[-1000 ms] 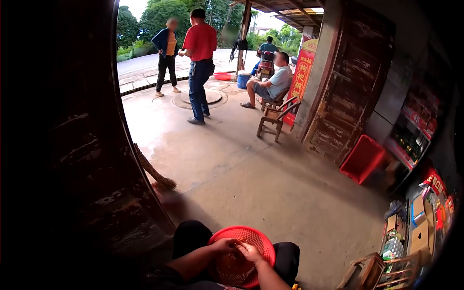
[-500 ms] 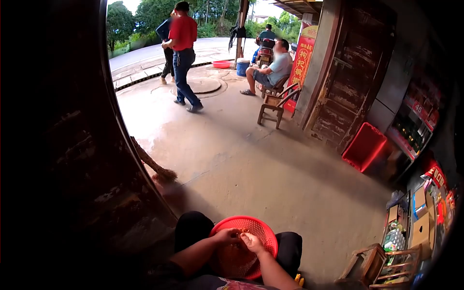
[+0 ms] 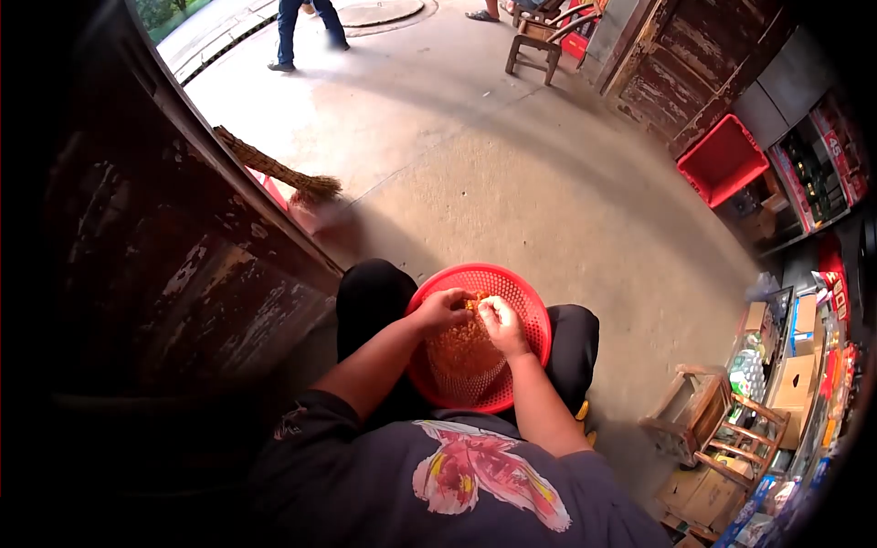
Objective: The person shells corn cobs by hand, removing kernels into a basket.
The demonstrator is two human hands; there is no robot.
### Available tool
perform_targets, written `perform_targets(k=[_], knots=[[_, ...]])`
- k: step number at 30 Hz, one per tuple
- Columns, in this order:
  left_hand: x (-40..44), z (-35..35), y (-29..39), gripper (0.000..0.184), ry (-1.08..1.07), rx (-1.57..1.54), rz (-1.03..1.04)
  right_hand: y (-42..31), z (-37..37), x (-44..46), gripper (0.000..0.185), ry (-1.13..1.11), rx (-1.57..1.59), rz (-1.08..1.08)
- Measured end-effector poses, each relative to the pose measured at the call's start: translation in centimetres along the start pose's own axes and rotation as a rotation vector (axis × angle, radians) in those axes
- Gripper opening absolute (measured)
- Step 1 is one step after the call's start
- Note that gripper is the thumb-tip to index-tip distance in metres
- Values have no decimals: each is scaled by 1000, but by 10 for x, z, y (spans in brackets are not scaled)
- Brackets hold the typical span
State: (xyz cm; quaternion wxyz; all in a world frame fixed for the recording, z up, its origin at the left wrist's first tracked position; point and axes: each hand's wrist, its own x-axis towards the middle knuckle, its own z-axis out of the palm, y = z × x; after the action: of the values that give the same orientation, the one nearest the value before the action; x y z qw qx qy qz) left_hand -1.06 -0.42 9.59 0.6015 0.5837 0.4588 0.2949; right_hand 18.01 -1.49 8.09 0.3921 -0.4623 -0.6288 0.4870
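Note:
A round red mesh basket rests on my lap between my knees. Small orange-yellow pieces lie spread over its bottom. Above them, my left hand and my right hand are close together near the far half of the basket. The fingers of both are closed around a small orange-yellow thing between them, too small to make out well.
A straw broom leans by the dark door at left. A wooden chair stands ahead, beyond it a person's legs. At right are a red crate, a wooden stool and shelves with goods and cardboard boxes.
The view has tilted down, so the basket, my arms and my shirt show higher and larger. The person in red has stepped left and shows only by the legs. My hands stay together over the basket.

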Motion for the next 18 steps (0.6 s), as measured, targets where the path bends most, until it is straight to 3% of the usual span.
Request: perform_targets(k=[2,4,7,18], knots=[[-2,4,2,35,16,29,2,-1,3,-1,16,18,-18,16],[4,6,-12,32,-20,-240,-33,3,5,0,23,50,-7,26],[6,5,-20,30,-39,-91,35,2,2,-2,23,21,-82,49],[6,5,-20,28,-37,-22,-13,-9,2,-2,15,18,-145,-110]])
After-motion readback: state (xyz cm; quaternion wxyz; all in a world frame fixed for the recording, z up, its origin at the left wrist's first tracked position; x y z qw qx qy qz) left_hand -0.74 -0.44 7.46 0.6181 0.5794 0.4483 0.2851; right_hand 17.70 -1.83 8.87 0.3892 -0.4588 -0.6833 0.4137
